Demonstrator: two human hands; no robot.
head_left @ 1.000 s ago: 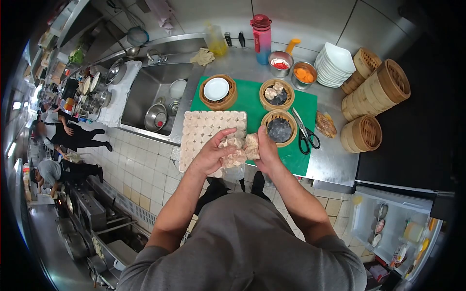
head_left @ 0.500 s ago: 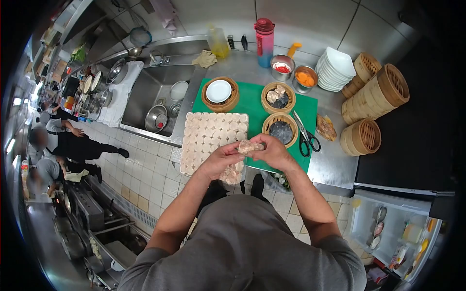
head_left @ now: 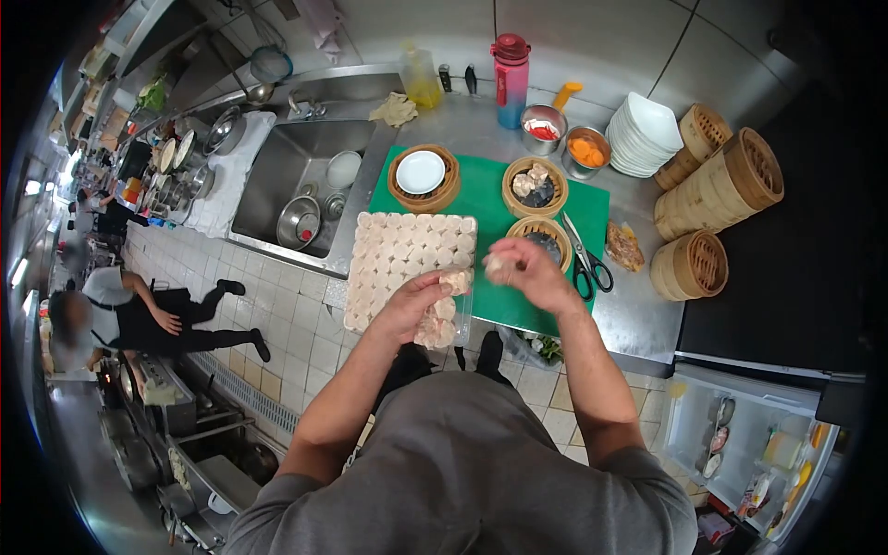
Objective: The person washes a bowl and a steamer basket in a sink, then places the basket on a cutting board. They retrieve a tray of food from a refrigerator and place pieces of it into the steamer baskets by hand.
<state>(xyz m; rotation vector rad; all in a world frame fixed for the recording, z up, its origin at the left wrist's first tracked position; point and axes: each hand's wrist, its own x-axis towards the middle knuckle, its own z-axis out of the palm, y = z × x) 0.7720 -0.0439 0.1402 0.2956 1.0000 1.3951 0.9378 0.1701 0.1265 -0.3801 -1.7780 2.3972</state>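
Observation:
My left hand (head_left: 413,305) holds a strip of pale dumplings (head_left: 437,326) over the near right corner of a tray (head_left: 407,254) filled with rows of them. One pale dumpling (head_left: 499,269) is pinched in my right hand (head_left: 529,270), above the green board (head_left: 493,210). Just beyond that hand stands a bamboo steamer (head_left: 558,234) with a dark lining, partly covered by my fingers. Behind it, another bamboo steamer (head_left: 535,188) contains several dumplings on a dark lining. Black-handled scissors (head_left: 589,271) lie to the right.
A steamer with a white plate (head_left: 420,173) sits at the board's back left. Behind are a bottle (head_left: 510,83), two metal cups (head_left: 543,128) and stacked white dishes (head_left: 643,136). Bamboo steamers (head_left: 717,194) stand right, a sink (head_left: 287,190) left. Co-workers (head_left: 139,310) stand far left.
My right hand has separated from my left and moved right with one dumpling. My left hand still holds the strip. A co-worker at the left has shifted, with legs apart.

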